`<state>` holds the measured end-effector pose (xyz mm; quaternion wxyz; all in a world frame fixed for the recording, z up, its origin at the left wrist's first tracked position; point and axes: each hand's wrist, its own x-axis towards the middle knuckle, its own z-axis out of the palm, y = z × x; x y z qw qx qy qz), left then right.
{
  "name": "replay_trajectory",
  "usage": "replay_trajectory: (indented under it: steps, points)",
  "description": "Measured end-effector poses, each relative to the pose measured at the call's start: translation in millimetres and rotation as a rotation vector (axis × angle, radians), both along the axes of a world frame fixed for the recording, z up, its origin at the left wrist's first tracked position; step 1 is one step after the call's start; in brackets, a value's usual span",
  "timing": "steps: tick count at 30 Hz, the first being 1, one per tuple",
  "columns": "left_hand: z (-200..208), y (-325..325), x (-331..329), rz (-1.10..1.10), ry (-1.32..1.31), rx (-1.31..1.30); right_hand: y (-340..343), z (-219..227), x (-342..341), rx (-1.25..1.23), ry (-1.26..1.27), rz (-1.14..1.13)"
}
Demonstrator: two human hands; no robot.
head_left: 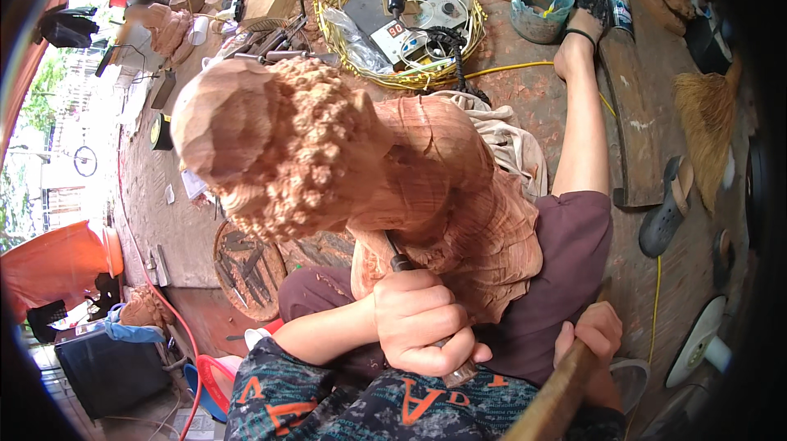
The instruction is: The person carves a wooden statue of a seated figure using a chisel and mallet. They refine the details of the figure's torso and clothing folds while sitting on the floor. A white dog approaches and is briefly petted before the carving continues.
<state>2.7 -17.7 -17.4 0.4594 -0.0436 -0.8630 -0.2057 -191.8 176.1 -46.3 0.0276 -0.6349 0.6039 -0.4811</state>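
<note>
A reddish wooden carved figure (443,154) lies across my lap, its head with curly carved hair toward the left. My left hand (422,322) is wrapped round the handle of a chisel (400,263), whose blade end meets the carving under the neck; the very tip is hidden. In my right hand (592,333), low on the right, the fingers are closed round a long wooden stick (557,392) that runs toward the lower edge. Its far end is out of the picture, so I cannot tell whether it is a mallet.
A round basket of carving tools (246,273) sits on the left. Beyond the figure are a grey control box (369,15) inside coiled yellow cable, and a teal bucket (541,11). My bare leg (582,125) stretches out beside a wooden plank (633,125). A broom (705,121) lies far right.
</note>
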Motion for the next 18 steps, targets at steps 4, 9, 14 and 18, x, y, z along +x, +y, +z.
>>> replay_trajectory:
  steps: [4, 9, 14, 18]
  points:
    - [6, 13, -1, -0.089, -0.022, -0.089, 0, -5, -2, 0.092, 0.12, -0.035]
    - [11, 23, -1, -0.093, -0.011, 0.032, 3, -20, 4, 0.04, -0.057, -0.06]
    - [14, 16, 4, -0.057, -0.121, 0.038, -1, -14, 2, 0.017, -0.049, -0.056]
    - [15, 13, 5, -0.075, -0.117, 0.067, -4, -10, 2, -0.044, -0.034, -0.022]
